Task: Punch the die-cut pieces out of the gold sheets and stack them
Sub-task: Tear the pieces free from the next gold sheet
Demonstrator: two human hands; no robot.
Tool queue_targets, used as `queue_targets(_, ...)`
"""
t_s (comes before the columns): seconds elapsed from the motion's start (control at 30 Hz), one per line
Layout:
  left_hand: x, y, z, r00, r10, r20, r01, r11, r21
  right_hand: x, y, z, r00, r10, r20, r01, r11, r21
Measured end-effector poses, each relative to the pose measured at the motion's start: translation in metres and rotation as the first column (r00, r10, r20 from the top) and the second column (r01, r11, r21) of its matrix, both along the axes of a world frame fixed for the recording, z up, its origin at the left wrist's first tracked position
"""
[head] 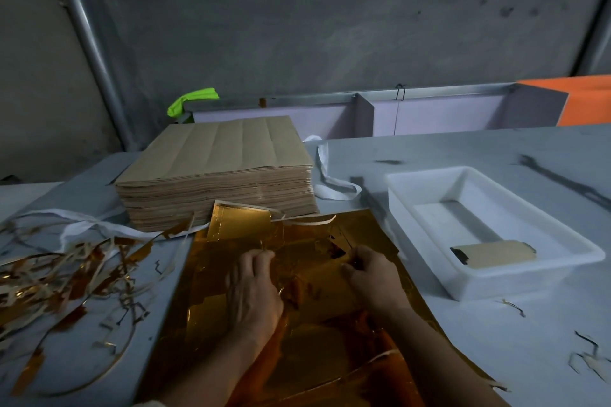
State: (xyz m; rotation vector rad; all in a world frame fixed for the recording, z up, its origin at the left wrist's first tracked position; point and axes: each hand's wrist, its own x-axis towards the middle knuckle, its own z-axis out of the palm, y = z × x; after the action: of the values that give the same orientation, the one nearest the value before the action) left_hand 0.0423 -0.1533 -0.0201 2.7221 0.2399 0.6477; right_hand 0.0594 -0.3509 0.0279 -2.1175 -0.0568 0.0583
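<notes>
Punching out — left hand [254, 287] on the gold sheet [314, 350], grip unclear; right hand [370, 271] pinches it; next, tear cleanly.

Shiny gold sheet [314, 347] lies flat, lower middle.
One cut-out piece [492, 254] lies brown side up, middle right of the frame.

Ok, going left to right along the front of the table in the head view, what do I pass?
Scrap strips → left hand, on the gold sheet → right hand → white tray.
</notes>
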Motion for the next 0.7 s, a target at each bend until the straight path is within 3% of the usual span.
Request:
queue_targets(0.1,-0.006,-0.001,0.0,0.987,-0.156,0.041,0.153,0.986,0.062,-0.001,0.006,0.005,0.997,0.031,0.073,-0.027,0.997,-0.066)
queue_targets(0.17,-0.006,-0.001,0.002,0.977,-0.214,-0.008,0.213,0.969,0.126,-0.002,0.009,0.008,0.993,0.056,0.107,-0.046,0.994,-0.094)
queue_targets(0.27,-0.003,0.001,0.002,0.978,-0.189,-0.093,0.2,0.972,0.122,-0.004,0.009,0.011,0.986,0.077,0.151,-0.056,0.989,-0.137)
queue_targets(0.7,-0.001,-0.002,0.001,0.973,-0.178,-0.148,0.19,0.979,0.073,-0.002,-0.001,0.02,0.98,-0.007,0.2,0.034,0.991,-0.132)
